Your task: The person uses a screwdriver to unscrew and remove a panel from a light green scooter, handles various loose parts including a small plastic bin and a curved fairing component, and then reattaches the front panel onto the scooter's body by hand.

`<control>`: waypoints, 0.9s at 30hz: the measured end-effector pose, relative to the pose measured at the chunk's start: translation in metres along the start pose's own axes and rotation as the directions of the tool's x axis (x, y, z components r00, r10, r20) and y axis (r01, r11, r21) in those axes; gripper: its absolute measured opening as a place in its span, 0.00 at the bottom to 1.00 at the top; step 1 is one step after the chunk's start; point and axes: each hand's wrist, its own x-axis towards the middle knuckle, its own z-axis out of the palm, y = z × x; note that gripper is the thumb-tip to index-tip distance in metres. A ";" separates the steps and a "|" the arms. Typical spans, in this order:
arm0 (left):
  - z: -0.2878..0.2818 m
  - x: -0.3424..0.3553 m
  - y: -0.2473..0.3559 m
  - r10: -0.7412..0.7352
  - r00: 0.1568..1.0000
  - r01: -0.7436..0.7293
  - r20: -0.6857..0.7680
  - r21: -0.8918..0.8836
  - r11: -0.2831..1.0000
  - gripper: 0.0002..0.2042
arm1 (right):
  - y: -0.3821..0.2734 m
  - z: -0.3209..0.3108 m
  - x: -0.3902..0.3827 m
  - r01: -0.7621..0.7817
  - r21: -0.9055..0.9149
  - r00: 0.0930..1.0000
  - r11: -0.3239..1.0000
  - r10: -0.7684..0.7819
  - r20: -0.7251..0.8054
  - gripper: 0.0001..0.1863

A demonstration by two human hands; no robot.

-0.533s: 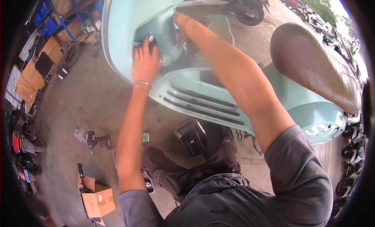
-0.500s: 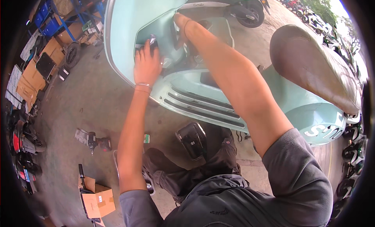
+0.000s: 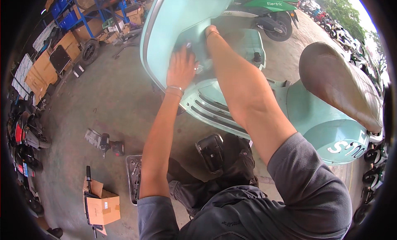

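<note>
A mint-green scooter stands before me, its front leg shield [image 3: 154, 41] on the left and its brown seat [image 3: 331, 79] on the right. My left hand [image 3: 182, 68] reaches into the recess behind the shield, its fingers stretched forward. Their tips are blurred against a dark part there, so contact is hard to judge. My right hand [image 3: 211, 32] is bent in beside the inner wall of the same recess, and its fingers are hidden. To the right of my right forearm is a mint-green panel [image 3: 255, 39]. Slotted floorboard trim [image 3: 215, 110] runs below my hands.
On the floor to the left lie a cordless drill [image 3: 108, 145], a metal tray [image 3: 133, 165] with tools, and an open cardboard box [image 3: 103, 209]. A black casing [image 3: 210, 151] rests by my legs. Behind, a green scooter [image 3: 273, 8] is parked; shelving [image 3: 89, 15] stands far left.
My view has shifted, so the scooter sits farther right and lower. More of the tool tray and mint-green panel shows. Both hands stay at the recess.
</note>
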 end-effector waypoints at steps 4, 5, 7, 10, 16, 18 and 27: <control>0.002 0.014 0.003 0.001 1.000 -0.001 -0.024 -0.019 1.000 0.19 | -0.007 -0.022 -0.002 0.112 -0.047 0.992 0.993 -0.109 0.056 0.29; 0.001 0.013 0.004 0.018 1.000 -0.019 -0.020 -0.018 1.000 0.18 | -0.005 -0.027 0.000 0.128 -0.057 0.989 0.990 -0.124 0.075 0.28; -0.005 0.016 0.003 0.020 0.999 -0.021 -0.044 -0.020 1.000 0.17 | -0.002 -0.035 0.000 0.160 -0.088 0.982 0.983 -0.149 0.119 0.26; -0.002 0.015 0.004 0.013 0.996 -0.014 -0.089 -0.013 1.000 0.16 | -0.005 -0.049 0.010 0.200 -0.131 0.971 0.971 -0.178 0.160 0.22; 0.001 0.008 0.007 0.017 0.994 -0.019 -0.108 -0.012 1.000 0.17 | -0.008 -0.067 0.012 0.223 -0.218 0.959 0.950 -0.173 0.225 0.16; -0.001 0.010 0.008 0.015 0.995 -0.018 -0.098 -0.031 0.999 0.17 | -0.012 -0.067 0.009 0.241 -0.258 0.951 0.936 -0.174 0.256 0.14; -0.012 0.022 -0.003 0.033 0.986 -0.033 -0.162 0.001 0.999 0.17 | -0.042 -0.074 0.006 0.342 -0.432 0.902 0.834 -0.164 0.399 0.10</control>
